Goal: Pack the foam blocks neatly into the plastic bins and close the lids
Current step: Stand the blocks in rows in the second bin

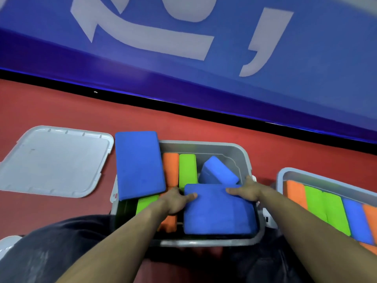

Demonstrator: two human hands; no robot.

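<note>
left hand (177, 200) at 9 o'clock, thumb curled inward | right hand (247, 190) at 3 o'clock, thumb curled inward | both forearms extended, converging

A grey rectangular plastic bin (240, 158) is seen open on the floor, packed with upright orange (171, 170) and green foam blocks (187, 170). A large flat blue foam block (218, 211) is laid across its near right part. A second blue block (139, 164) is propped tilted over the left rim, and a smaller blue block (218, 170) is lodged askew at the far right. A grey flat lid (55, 160) is laid well left. A second open bin (285, 174), at the right, is filled with upright blocks.
</note>
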